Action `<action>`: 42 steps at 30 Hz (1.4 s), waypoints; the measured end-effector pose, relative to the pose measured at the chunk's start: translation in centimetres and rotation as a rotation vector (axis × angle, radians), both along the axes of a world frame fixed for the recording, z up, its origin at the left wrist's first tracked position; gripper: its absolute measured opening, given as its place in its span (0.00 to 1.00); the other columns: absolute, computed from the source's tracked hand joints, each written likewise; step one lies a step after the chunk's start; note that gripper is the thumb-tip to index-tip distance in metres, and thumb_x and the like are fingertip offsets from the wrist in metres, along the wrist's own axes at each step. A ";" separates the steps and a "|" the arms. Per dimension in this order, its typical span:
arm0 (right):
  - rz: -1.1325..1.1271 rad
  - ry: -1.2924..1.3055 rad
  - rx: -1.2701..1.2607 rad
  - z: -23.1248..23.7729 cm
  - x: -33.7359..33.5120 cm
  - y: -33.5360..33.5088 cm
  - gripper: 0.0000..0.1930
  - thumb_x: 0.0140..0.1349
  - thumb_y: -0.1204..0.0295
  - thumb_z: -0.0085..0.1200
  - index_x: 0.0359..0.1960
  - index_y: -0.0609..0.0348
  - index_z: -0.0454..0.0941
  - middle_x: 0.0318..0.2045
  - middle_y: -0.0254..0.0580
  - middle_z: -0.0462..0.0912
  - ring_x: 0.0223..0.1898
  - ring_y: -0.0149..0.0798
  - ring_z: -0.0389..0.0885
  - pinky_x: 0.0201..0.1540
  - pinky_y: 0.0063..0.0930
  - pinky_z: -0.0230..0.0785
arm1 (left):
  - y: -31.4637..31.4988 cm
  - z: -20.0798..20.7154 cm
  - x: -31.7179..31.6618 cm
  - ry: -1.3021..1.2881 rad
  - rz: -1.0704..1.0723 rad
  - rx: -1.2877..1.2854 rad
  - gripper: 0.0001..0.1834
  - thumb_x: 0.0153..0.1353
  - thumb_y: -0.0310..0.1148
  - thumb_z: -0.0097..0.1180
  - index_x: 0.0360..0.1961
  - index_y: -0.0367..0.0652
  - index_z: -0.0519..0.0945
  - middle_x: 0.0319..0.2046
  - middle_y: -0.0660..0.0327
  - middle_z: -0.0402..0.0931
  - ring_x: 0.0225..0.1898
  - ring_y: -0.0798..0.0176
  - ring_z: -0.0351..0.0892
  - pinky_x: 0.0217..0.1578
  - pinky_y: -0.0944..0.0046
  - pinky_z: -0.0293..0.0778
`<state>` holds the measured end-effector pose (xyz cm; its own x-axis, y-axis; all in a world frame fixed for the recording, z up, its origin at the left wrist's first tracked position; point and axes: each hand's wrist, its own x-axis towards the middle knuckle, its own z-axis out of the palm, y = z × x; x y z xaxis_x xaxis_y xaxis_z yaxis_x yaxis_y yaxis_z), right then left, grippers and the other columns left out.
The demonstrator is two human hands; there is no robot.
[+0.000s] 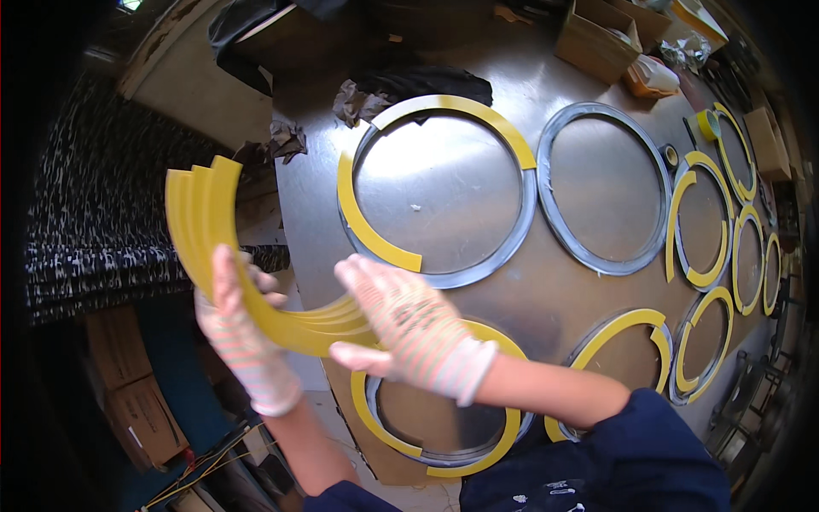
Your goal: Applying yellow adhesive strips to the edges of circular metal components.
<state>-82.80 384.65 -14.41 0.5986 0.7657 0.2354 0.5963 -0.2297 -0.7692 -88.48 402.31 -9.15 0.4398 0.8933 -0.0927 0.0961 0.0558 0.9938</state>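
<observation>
A fanned stack of several yellow curved strips is held up above the table's left edge. My left hand, in a striped knit glove, is closed around the middle of the stack. The strips' other end lies between the thumb and fingers of my right hand, gloved alike and a little blurred by motion. Just beyond my hands lies a grey metal ring with two yellow strips laid along its far and left sides. Below my right wrist, another ring with yellow strips is partly hidden by my arm.
A bare grey ring lies to the right on the metal table. Several rings with yellow strips stretch farther right. Cardboard boxes, a tape roll and crumpled brown paper sit toward the back. Patterned dark fabric hangs at left.
</observation>
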 end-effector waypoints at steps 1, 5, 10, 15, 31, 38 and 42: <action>0.028 0.024 0.016 0.4 -0.8 0.6 0.36 0.62 0.49 0.58 0.63 0.64 0.67 0.55 0.57 0.77 0.57 0.54 0.75 0.62 0.45 0.66 | -2.2 -0.2 -0.2 -0.067 -0.045 -0.102 0.19 0.67 0.49 0.62 0.34 0.43 0.76 0.21 0.69 0.66 0.22 0.74 0.69 0.20 0.75 0.67; 0.132 0.120 -0.012 -0.1 -1.9 -1.7 0.23 0.59 0.57 0.60 0.50 0.59 0.72 0.41 0.46 0.81 0.43 0.48 0.81 0.47 0.41 0.73 | -6.2 -2.8 -1.4 -0.159 0.036 -0.497 0.24 0.66 0.55 0.60 0.31 0.46 0.71 0.23 0.70 0.62 0.23 0.72 0.66 0.22 0.73 0.68; 0.205 0.181 -0.158 -2.5 -0.1 -6.5 0.22 0.63 0.60 0.58 0.54 0.56 0.71 0.39 0.54 0.83 0.42 0.55 0.83 0.45 0.47 0.75 | -9.5 -8.0 -1.2 -0.395 -0.057 -0.811 0.25 0.68 0.58 0.56 0.34 0.44 0.70 0.27 0.66 0.67 0.26 0.68 0.70 0.24 0.68 0.73; 0.217 0.237 -0.262 -1.5 0.6 -8.9 0.22 0.64 0.62 0.57 0.56 0.59 0.71 0.42 0.56 0.83 0.44 0.56 0.83 0.45 0.46 0.75 | -12.7 -8.0 -0.6 -0.222 -0.024 -0.621 0.31 0.66 0.62 0.55 0.40 0.39 0.72 0.31 0.60 0.73 0.30 0.59 0.79 0.30 0.60 0.80; 0.433 -0.816 -0.408 -8.3 13.6 -11.3 0.14 0.62 0.65 0.55 0.48 0.50 0.79 0.48 0.40 0.83 0.58 0.40 0.77 0.62 0.36 0.66 | -10.8 -3.8 -9.6 -0.444 0.198 -0.662 0.28 0.69 0.54 0.55 0.53 0.36 0.77 0.37 0.59 0.78 0.41 0.59 0.81 0.38 0.64 0.87; 0.172 0.233 -0.427 5.1 -0.2 -17.9 0.30 0.66 0.46 0.53 0.58 0.59 0.74 0.44 0.54 0.84 0.48 0.54 0.83 0.55 0.43 0.73 | -18.1 -2.3 -2.4 -0.338 -0.059 -0.838 0.27 0.69 0.47 0.59 0.60 0.39 0.72 0.53 0.52 0.78 0.56 0.50 0.78 0.57 0.53 0.78; 0.015 0.353 -0.359 4.6 0.5 -22.2 0.28 0.67 0.48 0.53 0.56 0.59 0.73 0.33 0.48 0.85 0.40 0.50 0.85 0.47 0.45 0.74 | -22.8 -4.0 2.8 -0.276 -0.323 -0.948 0.30 0.68 0.49 0.60 0.62 0.40 0.71 0.54 0.54 0.75 0.56 0.53 0.77 0.61 0.53 0.72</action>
